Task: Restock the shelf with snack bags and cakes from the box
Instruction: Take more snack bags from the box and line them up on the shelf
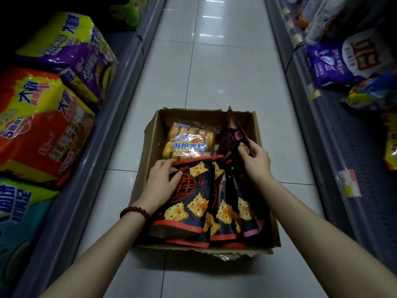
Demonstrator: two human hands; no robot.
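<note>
Cardboard box (150,147) sits open on a pale tiled floor (214,72) in a shop aisle, seen from above by the head camera, with both bare forearms reaching down into it from 6 o'clock.

Inside the box, at 12 o'clock, lies a clear pack of sponge cakes (187,140) with blue lettering. Filling the box from its centre to 6 o'clock is a row of black snack bags (225,211) printed with square orange crackers, standing overlapped on edge.

The left hand (160,183), with a red bead bracelet (135,212) on its wrist, rests at 9 o'clock in the box, fingers curled over the top corner of the front black bag (189,201), gripping it. The right hand (256,162), at 3 o'clock in the box, pinches a dark bag with pink trim (233,134) that tilts up against the box's far right wall.

At 9 o'clock in the view, a grey shelf (111,130) holds large multipacks: a yellow and purple pack (68,50), an orange and yellow pack (38,130) and a teal pack (19,222). At 3 o'clock, another grey shelf (343,147) holds a purple and white bag (343,61) and other bright packets, with a price tag (349,182) on its front edge.
</note>
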